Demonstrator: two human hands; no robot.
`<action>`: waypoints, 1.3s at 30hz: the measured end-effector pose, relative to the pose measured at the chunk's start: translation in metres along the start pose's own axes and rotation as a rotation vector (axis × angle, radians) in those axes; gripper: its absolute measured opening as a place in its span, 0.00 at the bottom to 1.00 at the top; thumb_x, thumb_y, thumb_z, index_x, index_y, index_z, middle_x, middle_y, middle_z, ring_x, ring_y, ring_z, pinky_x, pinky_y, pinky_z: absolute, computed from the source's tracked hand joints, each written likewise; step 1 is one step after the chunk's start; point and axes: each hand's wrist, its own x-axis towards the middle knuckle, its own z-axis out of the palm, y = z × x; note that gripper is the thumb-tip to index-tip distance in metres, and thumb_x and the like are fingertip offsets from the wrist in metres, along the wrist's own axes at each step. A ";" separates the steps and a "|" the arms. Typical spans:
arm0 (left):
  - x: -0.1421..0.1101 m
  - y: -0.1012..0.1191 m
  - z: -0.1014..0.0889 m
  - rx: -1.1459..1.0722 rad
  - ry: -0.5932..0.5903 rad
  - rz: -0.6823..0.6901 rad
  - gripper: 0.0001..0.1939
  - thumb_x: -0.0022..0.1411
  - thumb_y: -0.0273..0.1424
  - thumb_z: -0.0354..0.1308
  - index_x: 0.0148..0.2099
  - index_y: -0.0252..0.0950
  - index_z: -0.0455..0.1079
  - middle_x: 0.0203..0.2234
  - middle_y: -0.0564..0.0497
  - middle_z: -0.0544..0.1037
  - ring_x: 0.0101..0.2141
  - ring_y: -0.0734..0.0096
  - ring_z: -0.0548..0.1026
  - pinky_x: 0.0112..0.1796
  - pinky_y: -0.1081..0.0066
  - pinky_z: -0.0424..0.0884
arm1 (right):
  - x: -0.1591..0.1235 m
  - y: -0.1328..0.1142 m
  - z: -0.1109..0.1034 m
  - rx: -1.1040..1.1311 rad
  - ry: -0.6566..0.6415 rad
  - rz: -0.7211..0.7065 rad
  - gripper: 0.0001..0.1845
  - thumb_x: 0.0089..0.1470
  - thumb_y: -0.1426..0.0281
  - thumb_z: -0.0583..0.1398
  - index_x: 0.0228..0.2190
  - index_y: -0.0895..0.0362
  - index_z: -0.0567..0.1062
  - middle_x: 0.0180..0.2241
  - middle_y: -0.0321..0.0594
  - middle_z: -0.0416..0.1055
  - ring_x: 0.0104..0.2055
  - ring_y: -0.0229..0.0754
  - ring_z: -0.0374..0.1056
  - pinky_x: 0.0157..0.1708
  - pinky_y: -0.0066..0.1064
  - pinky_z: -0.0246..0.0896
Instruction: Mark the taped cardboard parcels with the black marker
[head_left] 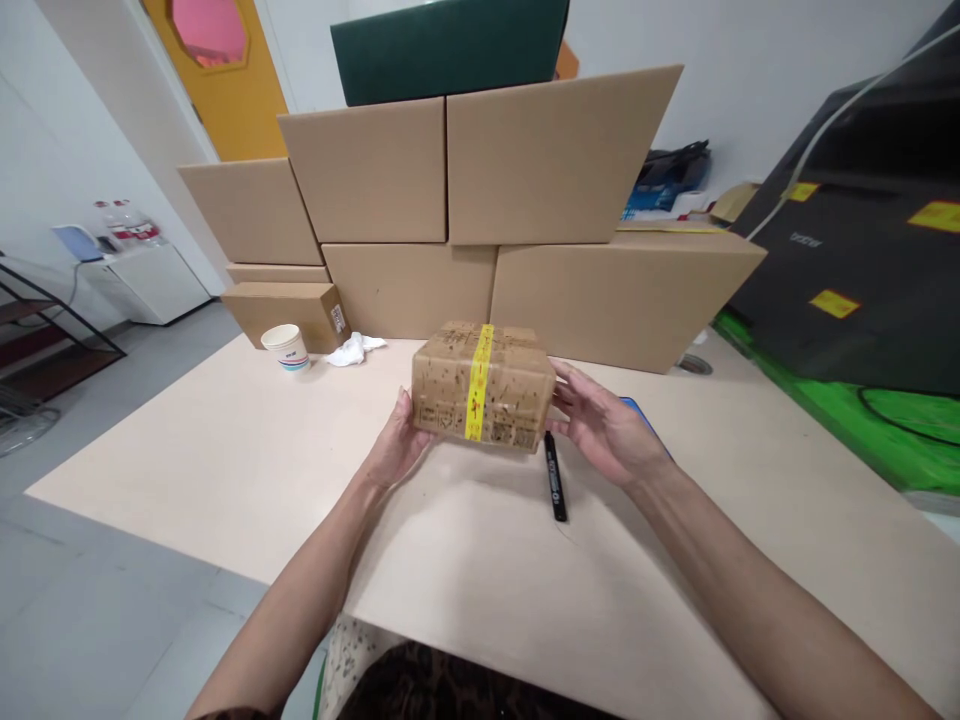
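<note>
A small brown cardboard box (442, 395) with dark specks and a yellow tape strip down its middle is held between my two hands. Its front edge appears lifted a little off the table. My left hand (397, 440) grips the lower left side, its fingers partly hidden under the box. At the right side, my right hand (600, 420) presses its fingers against the box, some of them out of sight behind it. A black marker pen (555, 478) lies on the table below the right hand. Behind that hand shows the edge of a blue flat object (639, 412).
Large stacked cardboard boxes (409, 290) line the back of the pale table (187, 450), with a dark green box (450, 50) on top. At the left stand a paper cup (286, 348) and a crumpled white tissue (356, 348). A big black case (862, 240) is at the right.
</note>
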 end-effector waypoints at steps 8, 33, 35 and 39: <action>-0.004 0.002 -0.002 0.253 -0.064 0.167 0.37 0.62 0.53 0.66 0.69 0.46 0.67 0.71 0.41 0.65 0.39 0.64 0.82 0.46 0.60 0.77 | -0.004 -0.003 -0.001 0.006 0.044 -0.088 0.21 0.56 0.49 0.65 0.48 0.42 0.80 0.58 0.36 0.77 0.62 0.54 0.69 0.47 0.47 0.73; 0.000 -0.006 -0.003 0.386 0.166 0.145 0.38 0.63 0.55 0.64 0.69 0.44 0.68 0.75 0.49 0.57 0.75 0.50 0.50 0.73 0.55 0.46 | -0.002 0.006 0.005 -0.048 0.132 -0.013 0.33 0.47 0.46 0.69 0.52 0.43 0.76 0.63 0.41 0.73 0.70 0.58 0.61 0.53 0.48 0.67; 0.001 -0.009 0.002 0.325 0.220 0.072 0.39 0.62 0.57 0.65 0.68 0.42 0.69 0.73 0.48 0.61 0.74 0.49 0.53 0.73 0.54 0.50 | 0.002 0.013 0.004 -0.071 0.194 0.009 0.34 0.46 0.47 0.70 0.53 0.44 0.75 0.65 0.41 0.70 0.69 0.58 0.61 0.52 0.47 0.68; 0.002 -0.008 0.008 0.184 0.149 -0.005 0.34 0.63 0.56 0.64 0.61 0.39 0.75 0.64 0.45 0.76 0.68 0.44 0.65 0.68 0.52 0.61 | 0.007 0.023 0.003 -0.049 0.172 0.093 0.31 0.45 0.48 0.71 0.48 0.47 0.78 0.61 0.42 0.74 0.66 0.57 0.65 0.48 0.44 0.70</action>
